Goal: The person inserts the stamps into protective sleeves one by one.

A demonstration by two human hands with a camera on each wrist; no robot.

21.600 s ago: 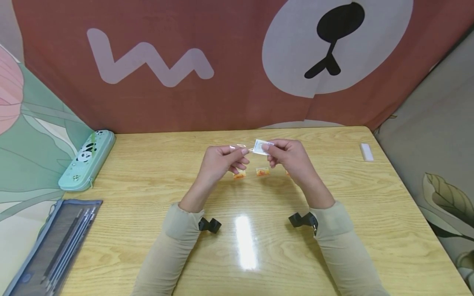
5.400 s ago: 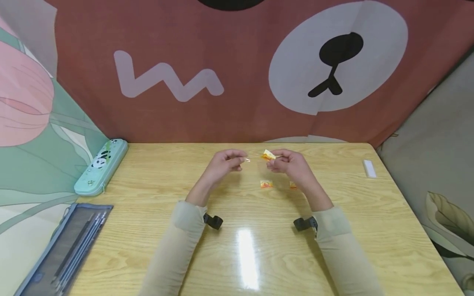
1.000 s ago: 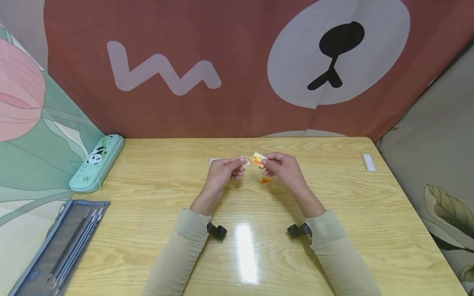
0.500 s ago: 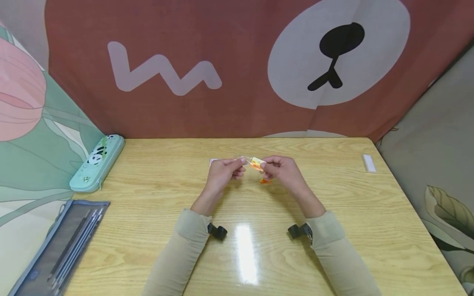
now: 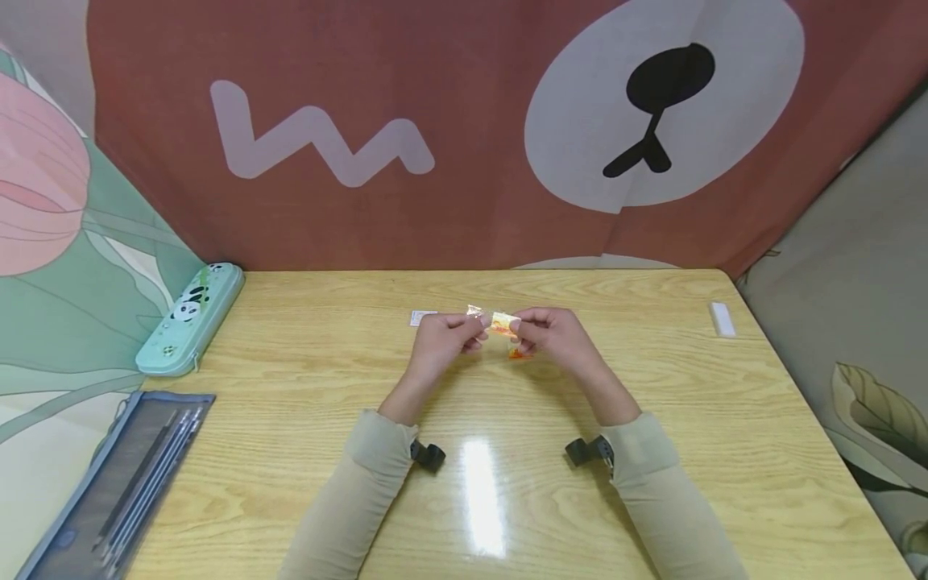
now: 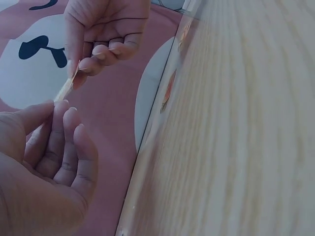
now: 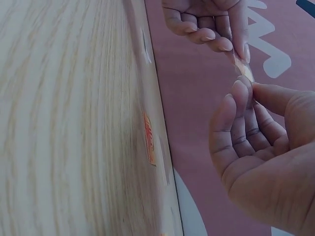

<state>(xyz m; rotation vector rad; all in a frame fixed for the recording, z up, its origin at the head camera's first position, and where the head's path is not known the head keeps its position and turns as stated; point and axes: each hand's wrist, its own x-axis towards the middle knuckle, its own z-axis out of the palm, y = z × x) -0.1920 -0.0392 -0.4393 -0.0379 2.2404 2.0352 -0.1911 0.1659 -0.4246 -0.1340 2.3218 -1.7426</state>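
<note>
A small orange-and-yellow packet [image 5: 503, 325] is held up above the far part of the wooden table [image 5: 312, 483], stretched between the two hands and slightly tilted. The right hand [image 5: 554, 332] pinches its right end between thumb and finger; the left hand [image 5: 444, 338] pinches the opposite edge with its fingertips. A glint of shiny clear film [image 5: 474, 310] stands above the left thumb, though whether it is joined to the packet or merely caught in the same pinch I cannot tell. Each grip takes only a narrow margin, so a sharp pull could make one edge slip free, and the packet might drop or flick away; uneven tension could also tear its printed face, and anything inside might spill. Below, partly covered by the right hand, lies another orange packet [image 5: 518, 352], which a falling piece or a lowered knuckle could nudge. A small white rectangle [image 5: 424, 317] lies just beside the left hand, near enough to be brushed by a sideways move. The pencil case [image 5: 190, 321], mesh pouch [image 5: 119, 483] and white block [image 5: 722, 320] rest well apart, at little risk.
</note>
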